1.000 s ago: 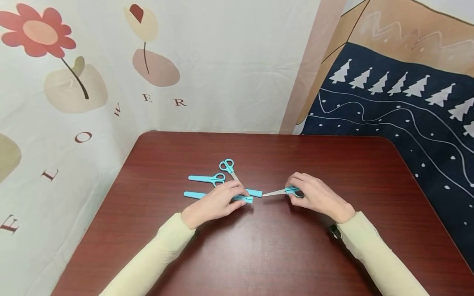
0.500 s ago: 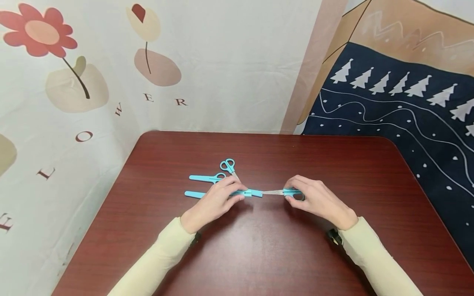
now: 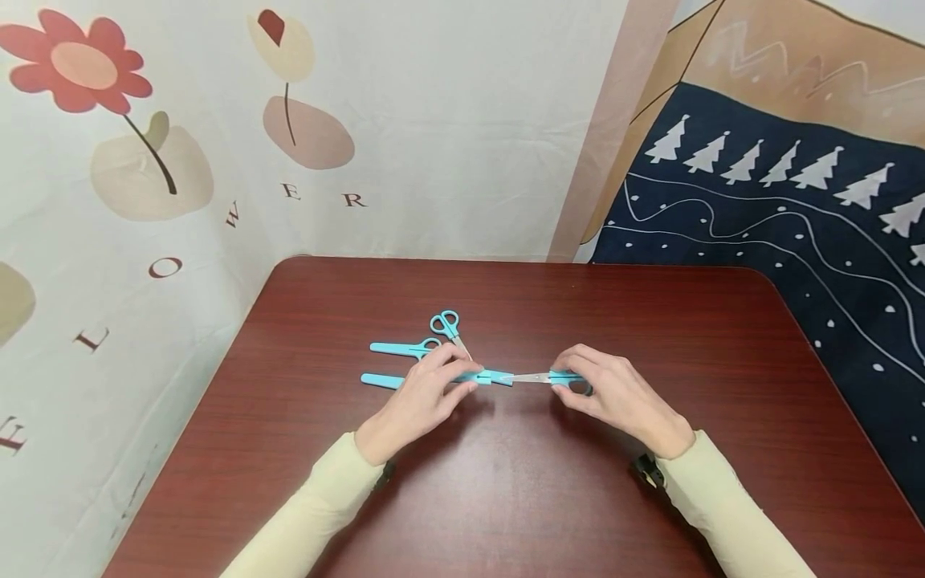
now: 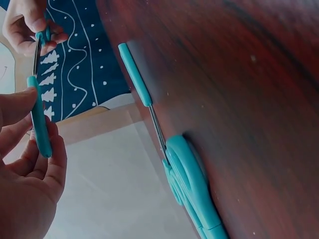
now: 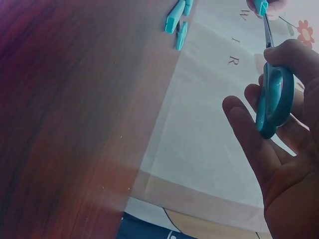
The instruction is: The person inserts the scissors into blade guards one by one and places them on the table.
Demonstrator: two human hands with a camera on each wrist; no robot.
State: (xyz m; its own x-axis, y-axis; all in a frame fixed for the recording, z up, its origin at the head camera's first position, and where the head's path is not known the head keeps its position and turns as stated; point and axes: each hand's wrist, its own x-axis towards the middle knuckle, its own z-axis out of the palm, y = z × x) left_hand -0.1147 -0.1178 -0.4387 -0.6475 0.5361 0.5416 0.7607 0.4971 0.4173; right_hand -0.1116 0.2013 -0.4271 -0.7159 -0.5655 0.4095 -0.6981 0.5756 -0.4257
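Note:
In the head view, my left hand pinches a short turquoise scissor sheath between thumb and fingers. My right hand grips the turquoise handles of a pair of scissors, blades pointing left. The blade tips line up with the sheath's mouth; whether they are inside I cannot tell. Behind the left hand lie sheathed scissors and another pair with blades partly bare. A turquoise sheath lies near those blades. Left of the hand, a turquoise strip shows, its other end hidden.
All this stands on a dark red-brown table with rounded far corners. A pale flower-printed cloth hangs behind it, and a dark blue tree-printed cloth hangs at the right.
My left hand has lifted the sheath slightly, level with the blades. The right hand has shifted a little left, bringing the scissors' tips to the sheath's mouth. The other scissors stay put.

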